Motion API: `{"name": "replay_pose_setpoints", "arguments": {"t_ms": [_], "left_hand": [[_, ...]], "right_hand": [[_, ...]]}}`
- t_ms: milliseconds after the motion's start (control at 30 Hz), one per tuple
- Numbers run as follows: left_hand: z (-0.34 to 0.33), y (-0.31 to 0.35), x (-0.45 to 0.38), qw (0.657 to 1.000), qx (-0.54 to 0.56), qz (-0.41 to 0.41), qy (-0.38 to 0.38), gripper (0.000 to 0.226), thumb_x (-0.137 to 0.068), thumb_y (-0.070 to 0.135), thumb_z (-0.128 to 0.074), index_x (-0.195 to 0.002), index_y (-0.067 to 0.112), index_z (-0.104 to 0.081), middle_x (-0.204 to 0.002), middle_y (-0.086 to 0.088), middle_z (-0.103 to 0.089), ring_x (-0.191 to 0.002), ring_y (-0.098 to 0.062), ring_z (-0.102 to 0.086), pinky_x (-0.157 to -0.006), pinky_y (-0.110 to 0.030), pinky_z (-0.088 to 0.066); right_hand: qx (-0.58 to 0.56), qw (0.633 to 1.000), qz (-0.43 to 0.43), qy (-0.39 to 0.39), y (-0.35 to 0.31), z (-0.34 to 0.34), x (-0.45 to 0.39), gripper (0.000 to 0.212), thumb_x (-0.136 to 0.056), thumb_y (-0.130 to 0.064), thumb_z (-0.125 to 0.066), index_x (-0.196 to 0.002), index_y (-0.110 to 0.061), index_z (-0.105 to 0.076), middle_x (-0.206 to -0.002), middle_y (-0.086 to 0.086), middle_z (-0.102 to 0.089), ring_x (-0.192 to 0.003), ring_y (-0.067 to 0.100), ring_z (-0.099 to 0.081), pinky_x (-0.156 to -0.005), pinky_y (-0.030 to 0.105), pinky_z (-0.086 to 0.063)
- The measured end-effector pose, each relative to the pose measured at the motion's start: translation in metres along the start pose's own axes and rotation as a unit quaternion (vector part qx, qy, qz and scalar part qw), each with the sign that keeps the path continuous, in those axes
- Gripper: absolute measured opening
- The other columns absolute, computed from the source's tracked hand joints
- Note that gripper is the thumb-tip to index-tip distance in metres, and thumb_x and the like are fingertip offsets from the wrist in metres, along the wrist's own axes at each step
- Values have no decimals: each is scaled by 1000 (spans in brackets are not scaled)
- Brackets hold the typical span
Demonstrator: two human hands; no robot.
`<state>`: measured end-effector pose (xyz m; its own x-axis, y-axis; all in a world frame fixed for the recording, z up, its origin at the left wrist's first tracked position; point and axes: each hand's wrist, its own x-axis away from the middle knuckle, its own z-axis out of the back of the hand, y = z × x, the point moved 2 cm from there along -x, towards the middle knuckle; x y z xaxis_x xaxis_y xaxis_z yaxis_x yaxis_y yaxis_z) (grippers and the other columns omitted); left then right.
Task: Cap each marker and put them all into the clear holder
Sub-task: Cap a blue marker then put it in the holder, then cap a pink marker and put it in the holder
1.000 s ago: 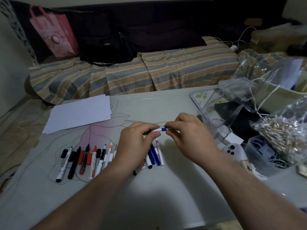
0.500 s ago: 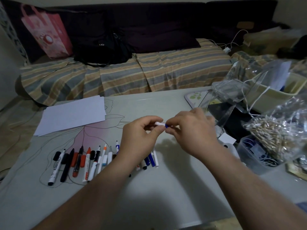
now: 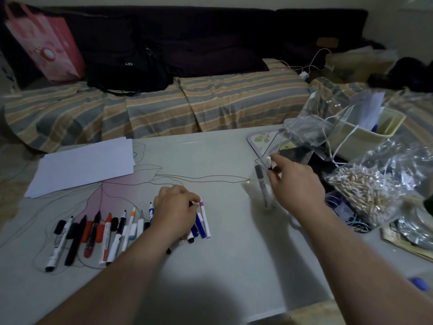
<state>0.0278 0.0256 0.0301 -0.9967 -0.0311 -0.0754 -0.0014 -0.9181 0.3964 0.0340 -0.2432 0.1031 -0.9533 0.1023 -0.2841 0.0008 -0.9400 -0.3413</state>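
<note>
Head view, looking down across table (image 3: 218, 273), pale and wide, bearing everything else. Behind it, lying across the far side, striped sofa cover (image 3: 210, 102); on the table's left, resting flat, white paper sheets (image 3: 84, 166).

On the right edge, standing upright beside clutter of plastic bags, clear holder (image 3: 266, 184), already containing one grey-capped marker (image 3: 261, 186) leaning inside. Hovering just over its rim, right hand (image 3: 297, 184), fingers curled and pinching a small white marker (image 3: 269, 161) at its lower end, tip pointing down toward the opening; cap colour hidden by the fingers.

Lower left, lying in a loose row, marker pile (image 3: 98, 233), black, red, orange and blue, many with bare tips showing and loose caps scattered between. Reaching into the row's right end, left hand (image 3: 175, 209), fingertips pinching at the top of a pink-capped marker (image 3: 204, 219) lying on the table.

Judging progress: barely begun, one marker stowed, a second about to drop, well over a dozen remaining for capping and stowing.
</note>
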Motion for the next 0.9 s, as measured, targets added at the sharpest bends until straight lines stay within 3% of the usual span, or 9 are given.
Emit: {"name": "replay_pose_setpoints", "arguments": {"t_ms": [100,167,200,333,400,600,767,900], "left_hand": [[-3,-2,-2,1000,-18,1,-3,23,-97,38,-55,-109,41,-74,-119,13,-57,-118,-19,-40,-101,-34,-31],[-4,-2,-3,999,-38,-12,-5,24,-95,41,-54,-110,41,-74,-117,12,-55,-116,-19,-40,-101,-35,-33],[-4,-2,-3,998,-53,-17,-7,25,-94,43,-54,-110,42,-73,-115,12,-54,-115,-19,-40,-100,-35,-34],[-10,-3,-1,994,-100,-33,-35,29,-84,51,-57,-106,41,-74,-106,12,-47,-109,-20,-37,-90,-34,-31],[-12,-4,-1,993,-103,-32,-45,30,-81,53,-60,-106,42,-73,-103,11,-44,-108,-20,-37,-90,-35,-31],[-17,-6,1,992,-111,-43,-47,33,-85,56,-59,-113,43,-71,-102,10,-42,-111,-22,-39,-90,-36,-32],[-19,-3,4,993,-86,-72,-34,33,-80,58,-64,-107,39,-70,-112,15,-57,-114,-19,-41,-92,-37,-32],[-22,9,11,990,-57,-123,-25,24,-83,43,-67,-105,36,-70,-96,17,-69,-114,-14,-44,-89,-35,-25]], "right_hand": [[-13,998,38,49,-15,5,5,46,-97,-29,-59,-142,-34,-49,-120,-3,-66,-104,28,-64,-78,41,-54],[-37,992,88,80,-33,3,13,42,-94,-22,-60,-135,-31,-57,-117,-1,-64,-101,27,-63,-78,39,-52],[-50,992,108,52,-43,-5,18,37,-93,-22,-59,-129,-31,-61,-114,-1,-64,-100,25,-63,-79,39,-52],[-44,962,151,-225,-70,-72,50,26,-94,-28,-53,-112,-31,-72,-103,0,-64,-100,23,-61,-82,35,-52],[-42,947,155,-278,-72,-95,62,28,-92,-26,-53,-110,-31,-74,-99,3,-59,-97,26,-61,-78,33,-49],[-57,940,163,-294,-73,-111,62,32,-95,-23,-51,-113,-32,-76,-104,10,-58,-96,29,-60,-84,36,-51],[34,962,102,-250,-61,-114,55,25,-100,-27,-53,-114,-14,-70,-109,13,-61,-102,33,-62,-83,36,-50],[27,966,39,-255,-49,-110,49,17,-95,-18,-57,-110,-10,-55,-111,19,-66,-105,38,-63,-76,36,-45]]}}
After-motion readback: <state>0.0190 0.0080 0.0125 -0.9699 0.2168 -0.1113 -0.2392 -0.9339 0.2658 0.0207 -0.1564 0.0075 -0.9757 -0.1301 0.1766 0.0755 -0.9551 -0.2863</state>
